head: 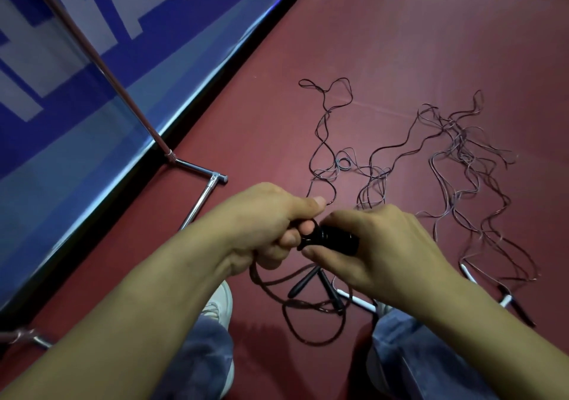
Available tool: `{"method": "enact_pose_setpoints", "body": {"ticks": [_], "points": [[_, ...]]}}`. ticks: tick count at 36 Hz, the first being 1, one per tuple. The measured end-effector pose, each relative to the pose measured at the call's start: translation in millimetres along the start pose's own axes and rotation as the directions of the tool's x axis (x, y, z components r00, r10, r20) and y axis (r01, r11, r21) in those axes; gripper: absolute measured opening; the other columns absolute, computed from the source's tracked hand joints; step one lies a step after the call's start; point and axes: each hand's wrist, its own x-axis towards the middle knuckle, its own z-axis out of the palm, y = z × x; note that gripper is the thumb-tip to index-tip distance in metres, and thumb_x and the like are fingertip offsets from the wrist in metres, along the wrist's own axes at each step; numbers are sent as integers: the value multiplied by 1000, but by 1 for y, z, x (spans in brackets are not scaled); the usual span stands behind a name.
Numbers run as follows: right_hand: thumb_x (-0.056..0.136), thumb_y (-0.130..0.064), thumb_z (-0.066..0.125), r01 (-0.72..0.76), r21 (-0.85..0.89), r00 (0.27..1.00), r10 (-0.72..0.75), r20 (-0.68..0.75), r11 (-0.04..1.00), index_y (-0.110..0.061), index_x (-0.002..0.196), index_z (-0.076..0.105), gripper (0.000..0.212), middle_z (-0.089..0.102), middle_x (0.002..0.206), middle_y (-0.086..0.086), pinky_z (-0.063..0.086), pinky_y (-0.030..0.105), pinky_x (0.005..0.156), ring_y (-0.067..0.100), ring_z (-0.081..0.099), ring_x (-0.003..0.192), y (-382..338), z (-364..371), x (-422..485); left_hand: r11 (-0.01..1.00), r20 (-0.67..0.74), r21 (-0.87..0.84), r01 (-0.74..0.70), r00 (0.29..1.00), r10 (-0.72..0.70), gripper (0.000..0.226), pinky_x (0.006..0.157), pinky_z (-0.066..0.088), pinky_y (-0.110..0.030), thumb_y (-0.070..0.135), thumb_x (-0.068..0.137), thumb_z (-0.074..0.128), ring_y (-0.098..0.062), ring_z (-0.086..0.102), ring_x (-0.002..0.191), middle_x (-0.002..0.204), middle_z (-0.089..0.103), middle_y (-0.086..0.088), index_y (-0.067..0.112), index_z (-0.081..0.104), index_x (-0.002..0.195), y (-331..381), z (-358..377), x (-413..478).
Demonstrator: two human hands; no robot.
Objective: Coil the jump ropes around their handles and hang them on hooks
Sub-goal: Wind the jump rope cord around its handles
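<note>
Coiling step, early on. Right hand (378,251) is clamped round the black handles (338,239), held above the floor. Left hand (264,224) pinches the cord (311,343) at the handle end, slack trailing down. Next probably needs tight, even turns. Other ropes (462,159) lie tangled beyond; no hooks in sight.

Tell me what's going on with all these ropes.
A person is standing over a red floor, working on one black jump rope. The right hand grips its black handle. The left hand pinches the cord right at the handle's end, apparently winding it on, and a loop of cord hangs below. Several other ropes lie tangled and uncoiled on the floor ahead. A metal stand is to the left. No hooks are in view.
</note>
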Motion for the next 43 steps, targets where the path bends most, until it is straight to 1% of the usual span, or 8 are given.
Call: {"method": "enact_pose_setpoints", "body": {"ticks": [7,10,13,16,24,31,36,43], "points": [[74,-72,59,-116,412,982,40,187,904,-33,96,76,49,57,60,8,46,44,52,26,49,55,-2,-5,-2,814,-28,453,-362,907,419,51,61,38,-40,61,63,88,-20,45,59,64,55,-4,15,69,76,-4,-31,4],[71,-66,69,-155,591,974,21,228,791,-33,92,78,40,59,60,6,44,45,53,21,46,53,-2,-5,-2,746,27,461,-481,848,530,21,70,52,-36,38,78,86,-22,63,69,75,70,-3,22,73,82,-6,-30,4],[74,-51,78,-153,725,974,-22,226,672,-27,89,80,28,54,58,1,36,33,51,9,44,52,-3,-10,-1,754,47,421,-505,842,537,12,67,46,-16,21,90,75,-2,58,66,69,66,9,20,72,79,-9,-23,5],[74,-41,80,-107,767,989,-11,147,632,-26,89,80,21,62,62,8,41,26,49,4,49,52,-3,-17,-2,800,42,424,-425,891,451,34,63,39,-30,50,94,62,-11,47,62,64,55,5,25,66,71,-15,-21,9],[78,-32,81,16,782,997,49,-59,623,-32,107,62,35,63,66,16,41,39,46,33,49,50,2,-16,-7,957,155,-221,-187,962,224,42,55,18,-33,42,103,50,-16,22,54,60,31,-5,13,49,71,-24,4,17],[79,-20,80,52,843,978,144,-152,535,-25,101,77,23,75,76,5,44,21,50,6,56,53,5,-16,-4,887,140,-457,-69,979,148,29,44,10,-19,30,107,43,-6,14,46,56,22,5,20,48,81,-21,21,13],[75,-31,78,-41,858,937,318,-145,512,-18,106,77,34,72,69,13,45,27,43,15,54,48,18,-19,4,900,-126,155,-409,895,428,11,48,33,-24,29,99,58,-11,41,47,59,51,2,25,62,89,-23,18,13],[71,-37,80,-75,808,922,350,-168,585,-21,107,78,39,74,69,-3,46,22,47,8,54,47,22,-13,4,648,-72,652,-394,819,570,35,49,37,-34,31,100,56,-19,42,49,55,48,-2,15,51,69,-22,21,-1]]}}
